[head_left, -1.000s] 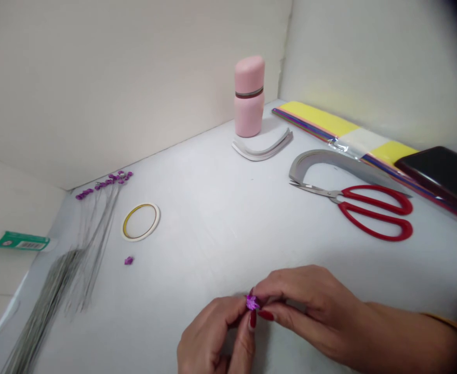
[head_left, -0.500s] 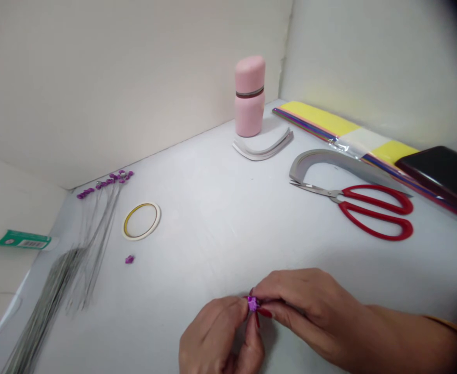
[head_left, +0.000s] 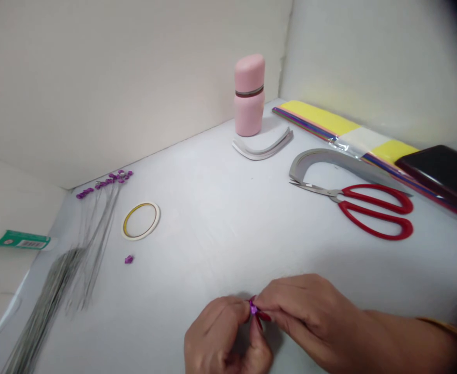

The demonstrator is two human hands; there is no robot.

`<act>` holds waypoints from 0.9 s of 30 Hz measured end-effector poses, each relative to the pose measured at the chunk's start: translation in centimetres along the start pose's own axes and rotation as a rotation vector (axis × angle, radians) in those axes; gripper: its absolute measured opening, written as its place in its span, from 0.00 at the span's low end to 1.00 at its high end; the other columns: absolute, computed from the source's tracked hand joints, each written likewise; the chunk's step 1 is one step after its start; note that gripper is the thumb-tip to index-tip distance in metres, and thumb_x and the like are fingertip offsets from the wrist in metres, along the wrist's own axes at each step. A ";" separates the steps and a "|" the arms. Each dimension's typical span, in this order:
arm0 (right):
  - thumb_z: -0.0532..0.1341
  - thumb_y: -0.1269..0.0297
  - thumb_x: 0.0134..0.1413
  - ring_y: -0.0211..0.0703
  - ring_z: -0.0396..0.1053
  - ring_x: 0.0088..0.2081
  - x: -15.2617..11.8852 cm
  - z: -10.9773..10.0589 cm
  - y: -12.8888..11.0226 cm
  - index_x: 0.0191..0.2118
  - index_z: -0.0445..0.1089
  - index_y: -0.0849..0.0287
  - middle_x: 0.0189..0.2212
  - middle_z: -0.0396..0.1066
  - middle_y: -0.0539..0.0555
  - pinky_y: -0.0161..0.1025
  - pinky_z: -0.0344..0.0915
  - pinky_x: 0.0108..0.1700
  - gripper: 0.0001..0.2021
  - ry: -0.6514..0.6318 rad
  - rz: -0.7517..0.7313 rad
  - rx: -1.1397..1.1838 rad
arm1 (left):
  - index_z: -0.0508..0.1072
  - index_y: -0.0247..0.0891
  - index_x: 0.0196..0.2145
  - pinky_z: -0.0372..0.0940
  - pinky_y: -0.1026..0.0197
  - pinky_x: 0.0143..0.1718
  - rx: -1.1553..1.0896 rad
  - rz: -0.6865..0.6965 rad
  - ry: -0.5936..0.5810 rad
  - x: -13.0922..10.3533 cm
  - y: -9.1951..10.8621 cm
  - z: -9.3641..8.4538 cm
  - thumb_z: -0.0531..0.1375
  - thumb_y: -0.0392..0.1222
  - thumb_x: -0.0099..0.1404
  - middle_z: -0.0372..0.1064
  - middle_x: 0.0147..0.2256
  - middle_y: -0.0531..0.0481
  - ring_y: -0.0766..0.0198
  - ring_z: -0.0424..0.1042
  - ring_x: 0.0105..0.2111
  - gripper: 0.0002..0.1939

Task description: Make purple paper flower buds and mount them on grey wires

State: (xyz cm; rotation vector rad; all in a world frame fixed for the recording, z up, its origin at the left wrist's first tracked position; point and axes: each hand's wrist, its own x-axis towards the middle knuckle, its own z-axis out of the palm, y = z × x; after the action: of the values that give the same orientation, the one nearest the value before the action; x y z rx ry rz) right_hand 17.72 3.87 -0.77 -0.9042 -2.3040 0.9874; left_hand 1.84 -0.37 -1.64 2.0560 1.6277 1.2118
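Your left grip and right grip both pinch the small purple piece, which sits between their fingertips over the bench, partly covered by your fingers. Squeeze harder on one side than the other and its shape could buckle, perhaps unnoticed under your fingers. If a fingertip slips, it might spring away towards the loose purple star beyond and left of your left grip, or the scissors beyond your right grip
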 end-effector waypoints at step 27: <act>0.54 0.75 0.54 0.32 0.71 0.30 0.5 -0.4 0.4 0.37 0.68 0.58 0.29 0.74 0.48 0.26 0.64 0.35 0.08 0.140 0.004 0.091 | 0.73 0.42 0.34 0.65 0.72 0.28 -0.213 -0.181 -0.074 -0.6 -0.5 -0.2 0.58 0.33 0.57 0.74 0.28 0.55 0.70 0.72 0.26 0.08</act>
State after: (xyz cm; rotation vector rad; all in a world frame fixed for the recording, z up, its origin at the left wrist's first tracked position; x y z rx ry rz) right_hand 17.81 4.60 -0.73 -0.9112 -2.1248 0.9898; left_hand 1.32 -0.84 -2.07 1.7638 1.5404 1.1759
